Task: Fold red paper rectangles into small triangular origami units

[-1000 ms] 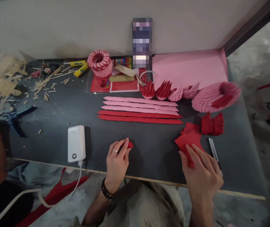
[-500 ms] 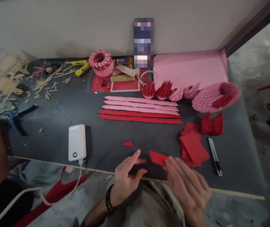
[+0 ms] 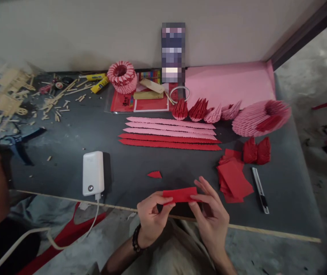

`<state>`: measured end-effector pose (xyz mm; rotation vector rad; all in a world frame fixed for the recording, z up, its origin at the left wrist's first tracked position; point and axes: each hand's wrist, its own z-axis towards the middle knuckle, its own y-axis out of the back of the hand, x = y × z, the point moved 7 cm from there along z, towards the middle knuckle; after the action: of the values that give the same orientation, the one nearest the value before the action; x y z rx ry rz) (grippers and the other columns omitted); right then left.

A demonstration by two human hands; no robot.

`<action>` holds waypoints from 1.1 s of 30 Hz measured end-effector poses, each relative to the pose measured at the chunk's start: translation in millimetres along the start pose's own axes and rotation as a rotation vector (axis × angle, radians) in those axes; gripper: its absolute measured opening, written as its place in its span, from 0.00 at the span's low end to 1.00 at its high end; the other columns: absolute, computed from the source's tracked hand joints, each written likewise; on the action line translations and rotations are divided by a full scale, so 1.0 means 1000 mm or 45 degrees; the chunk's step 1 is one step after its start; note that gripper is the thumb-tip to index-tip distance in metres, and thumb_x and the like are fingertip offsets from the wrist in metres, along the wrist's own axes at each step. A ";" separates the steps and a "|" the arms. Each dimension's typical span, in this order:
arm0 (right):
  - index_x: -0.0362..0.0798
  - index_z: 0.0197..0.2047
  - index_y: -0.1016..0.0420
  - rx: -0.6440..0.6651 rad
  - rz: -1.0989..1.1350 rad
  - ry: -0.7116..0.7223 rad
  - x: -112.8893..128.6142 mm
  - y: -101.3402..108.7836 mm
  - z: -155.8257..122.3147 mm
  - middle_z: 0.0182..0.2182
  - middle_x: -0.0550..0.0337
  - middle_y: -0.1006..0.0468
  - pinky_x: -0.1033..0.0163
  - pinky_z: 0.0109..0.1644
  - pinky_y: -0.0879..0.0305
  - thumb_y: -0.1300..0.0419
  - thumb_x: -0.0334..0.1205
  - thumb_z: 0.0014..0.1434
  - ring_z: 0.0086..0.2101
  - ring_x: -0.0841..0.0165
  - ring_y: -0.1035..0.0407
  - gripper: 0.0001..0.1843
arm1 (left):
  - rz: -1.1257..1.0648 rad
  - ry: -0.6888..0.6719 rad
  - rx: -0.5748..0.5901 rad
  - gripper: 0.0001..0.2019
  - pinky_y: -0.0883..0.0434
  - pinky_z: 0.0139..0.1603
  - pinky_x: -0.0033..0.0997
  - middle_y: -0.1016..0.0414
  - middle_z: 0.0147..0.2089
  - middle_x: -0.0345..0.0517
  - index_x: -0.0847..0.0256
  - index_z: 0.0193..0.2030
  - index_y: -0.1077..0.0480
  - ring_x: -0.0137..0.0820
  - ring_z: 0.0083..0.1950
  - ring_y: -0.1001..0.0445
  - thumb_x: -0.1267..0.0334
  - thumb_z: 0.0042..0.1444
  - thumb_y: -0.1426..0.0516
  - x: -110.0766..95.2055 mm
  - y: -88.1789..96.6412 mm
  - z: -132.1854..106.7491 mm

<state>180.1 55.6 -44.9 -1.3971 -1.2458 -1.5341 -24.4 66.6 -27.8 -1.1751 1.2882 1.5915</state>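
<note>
A narrow strip of red paper is stretched between my hands at the table's near edge. My left hand pinches its left end between thumb and fingers. The right end is pinched by my right hand, whose other fingers are raised. Just beyond the strip lies a small red folded piece. A loose stack of red paper rectangles sits to the right, with a utility knife beside it. Farther back, long pink strips and red strips of interlocked paper lie side by side.
A white power bank with a cable stands left. Red bundles, folded-paper clusters and a large pink paper form are at right. A phone leans on the wall. Wooden bits and a blue clamp lie left.
My right hand has brought the red paper left and turned palm inward. My left hand, open before, now grips the paper's left end.
</note>
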 end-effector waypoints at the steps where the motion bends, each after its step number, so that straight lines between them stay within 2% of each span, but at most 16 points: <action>1: 0.50 0.37 0.17 0.025 0.118 -0.085 -0.004 -0.004 0.000 0.63 0.50 0.25 0.53 0.53 0.21 0.30 0.39 0.55 0.54 0.54 0.22 0.05 | -0.012 0.008 -0.026 0.03 0.40 0.16 0.21 0.16 0.33 0.43 0.61 0.31 0.20 0.20 0.17 0.33 0.70 0.54 0.32 -0.001 0.000 -0.001; 3: 0.49 0.35 0.18 0.065 0.283 -0.271 -0.016 -0.011 -0.002 0.57 0.50 0.19 0.55 0.52 0.21 0.29 0.41 0.55 0.52 0.56 0.21 0.05 | -0.036 0.012 -0.068 0.03 0.43 0.15 0.21 0.16 0.32 0.42 0.61 0.31 0.21 0.18 0.15 0.38 0.70 0.53 0.32 -0.002 0.000 -0.002; 5: 0.50 0.34 0.18 0.045 0.357 -0.400 -0.026 -0.014 -0.005 0.41 0.54 0.13 0.62 0.43 0.21 0.29 0.41 0.54 0.42 0.61 0.18 0.06 | -0.058 0.006 -0.103 0.03 0.41 0.16 0.21 0.16 0.30 0.42 0.61 0.31 0.20 0.19 0.16 0.35 0.70 0.53 0.32 -0.003 0.000 -0.002; 7: 0.50 0.34 0.18 -0.011 0.366 -0.446 -0.031 -0.014 -0.007 0.28 0.61 0.16 0.67 0.35 0.24 0.28 0.41 0.53 0.31 0.68 0.21 0.06 | -0.091 0.037 -0.129 0.03 0.35 0.20 0.22 0.17 0.28 0.41 0.60 0.31 0.20 0.23 0.19 0.29 0.70 0.53 0.32 -0.001 0.000 -0.003; 8: 0.50 0.34 0.18 -0.046 0.365 -0.446 -0.032 -0.014 -0.007 0.26 0.63 0.18 0.67 0.33 0.25 0.27 0.41 0.53 0.28 0.70 0.23 0.07 | -0.108 0.084 -0.133 0.02 0.31 0.23 0.23 0.17 0.27 0.42 0.60 0.31 0.19 0.26 0.21 0.26 0.69 0.53 0.32 0.003 -0.001 -0.003; 12: 0.50 0.34 0.19 -0.219 0.337 -0.397 -0.029 -0.010 -0.007 0.26 0.65 0.18 0.67 0.30 0.26 0.26 0.42 0.50 0.26 0.71 0.24 0.09 | -0.172 0.359 -0.106 0.04 0.24 0.31 0.29 0.17 0.28 0.44 0.60 0.32 0.18 0.32 0.28 0.20 0.63 0.55 0.32 0.026 -0.007 -0.010; 17: 0.50 0.41 0.22 -0.344 0.381 -0.459 -0.028 -0.009 -0.008 0.28 0.64 0.16 0.67 0.30 0.25 0.24 0.42 0.48 0.25 0.71 0.22 0.18 | -0.321 0.506 -0.147 0.06 0.22 0.30 0.27 0.16 0.29 0.43 0.60 0.36 0.17 0.32 0.27 0.18 0.62 0.53 0.30 0.041 -0.013 -0.018; 19: 0.49 0.44 0.22 -0.346 0.416 -0.495 -0.029 -0.010 -0.008 0.28 0.64 0.16 0.68 0.32 0.24 0.23 0.41 0.48 0.25 0.72 0.22 0.21 | -0.400 0.554 -0.153 0.11 0.21 0.31 0.26 0.16 0.29 0.43 0.60 0.44 0.18 0.32 0.28 0.18 0.62 0.54 0.30 0.043 -0.015 -0.018; 21: 0.48 0.45 0.22 -0.351 0.432 -0.522 -0.030 -0.011 -0.009 0.28 0.63 0.15 0.68 0.33 0.24 0.23 0.41 0.49 0.26 0.72 0.21 0.22 | -0.491 0.622 -0.127 0.21 0.20 0.35 0.27 0.16 0.29 0.42 0.59 0.56 0.22 0.32 0.29 0.17 0.62 0.55 0.30 0.044 -0.019 -0.017; 23: 0.48 0.46 0.22 -0.350 0.423 -0.535 -0.030 -0.011 -0.009 0.30 0.61 0.14 0.67 0.35 0.22 0.23 0.41 0.48 0.28 0.70 0.20 0.23 | -0.552 0.689 -0.095 0.26 0.19 0.37 0.28 0.15 0.31 0.43 0.59 0.61 0.25 0.32 0.31 0.16 0.61 0.55 0.30 0.045 -0.021 -0.017; 28: 0.46 0.45 0.21 -0.355 0.358 -0.527 -0.029 -0.009 -0.007 0.32 0.58 0.13 0.64 0.35 0.22 0.24 0.44 0.48 0.28 0.68 0.20 0.23 | -0.506 0.720 -0.043 0.12 0.20 0.36 0.26 0.14 0.33 0.49 0.64 0.42 0.16 0.34 0.32 0.16 0.59 0.54 0.30 0.049 -0.020 -0.014; 33: 0.46 0.44 0.21 -0.346 0.326 -0.505 -0.026 -0.006 -0.004 0.23 0.65 0.18 0.68 0.24 0.31 0.23 0.45 0.47 0.19 0.73 0.28 0.23 | -0.428 0.726 0.047 0.12 0.20 0.36 0.31 0.14 0.31 0.50 0.64 0.39 0.15 0.36 0.32 0.17 0.57 0.54 0.30 0.046 -0.019 -0.009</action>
<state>177.5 51.4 -71.6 -2.0295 -1.0501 -1.3227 -18.3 61.9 -77.8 -1.7947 1.3578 1.0167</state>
